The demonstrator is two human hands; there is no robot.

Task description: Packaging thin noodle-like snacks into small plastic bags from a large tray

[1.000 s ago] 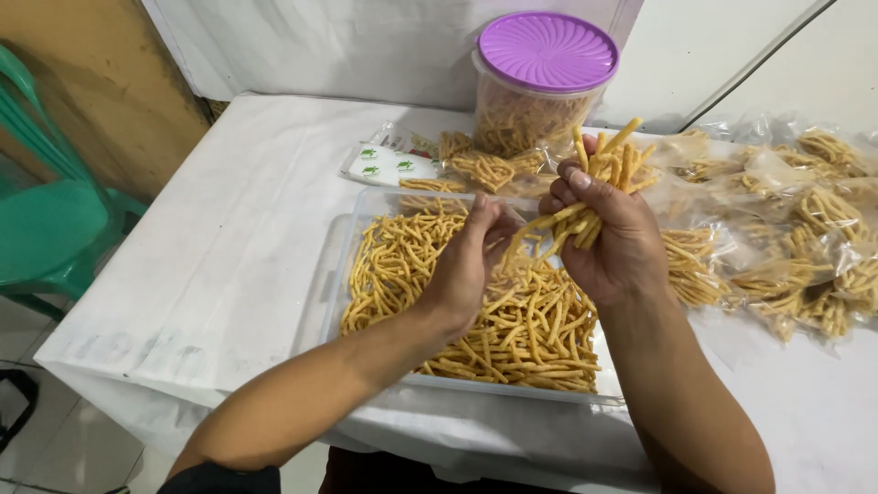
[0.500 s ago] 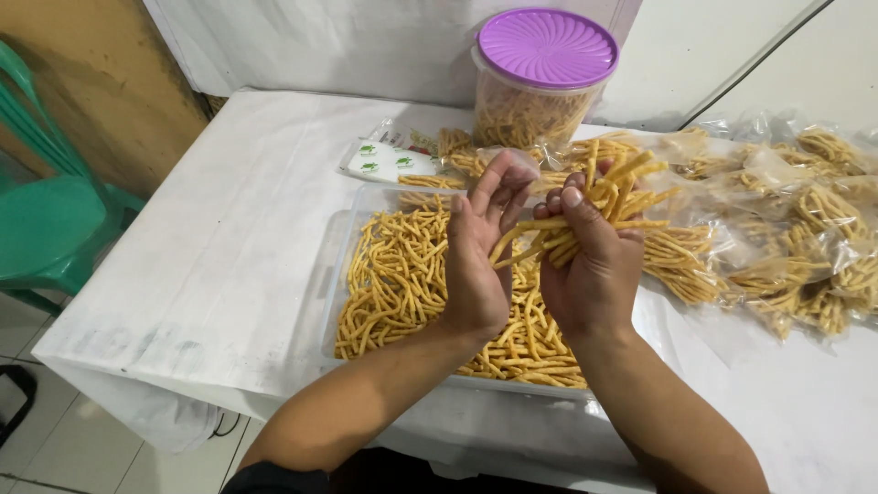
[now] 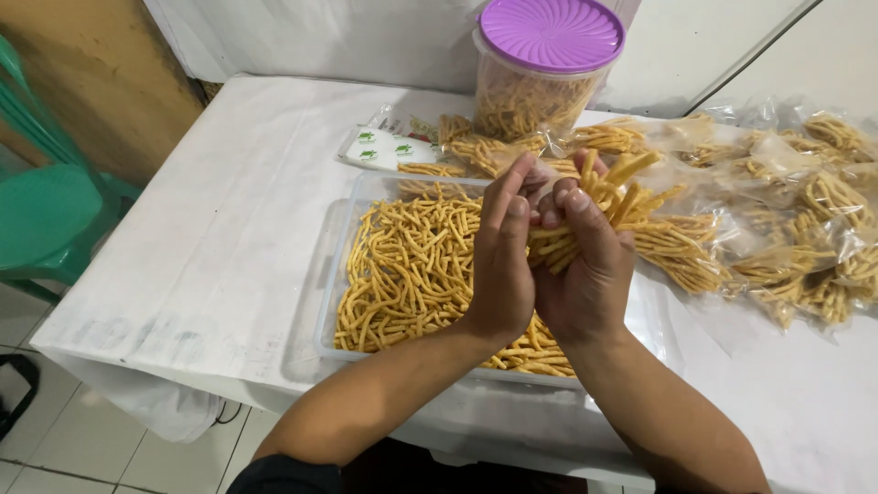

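Right hand (image 3: 585, 274) grips a snack-stick bundle (image 3: 604, 206); left hand (image 3: 503, 265) presses flat, holding nothing. Filled bags (image 3: 786, 238) centre-right; tray (image 3: 331, 302) mostly full.

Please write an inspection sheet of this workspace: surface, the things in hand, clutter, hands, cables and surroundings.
Surface: table under a white cover.
Things in hand: bundle of yellow sticks, held above a clear tray filled with the same sticks.
Clutter: filled bags on the right; jar with a purple lid at the back; white packets beside it.
Hands: right hand grips the bundle; left hand presses against it, fingers straight.
Cables: a thin dark one below the table edge.
Surroundings: green chair on the left, tiled floor, white wall.
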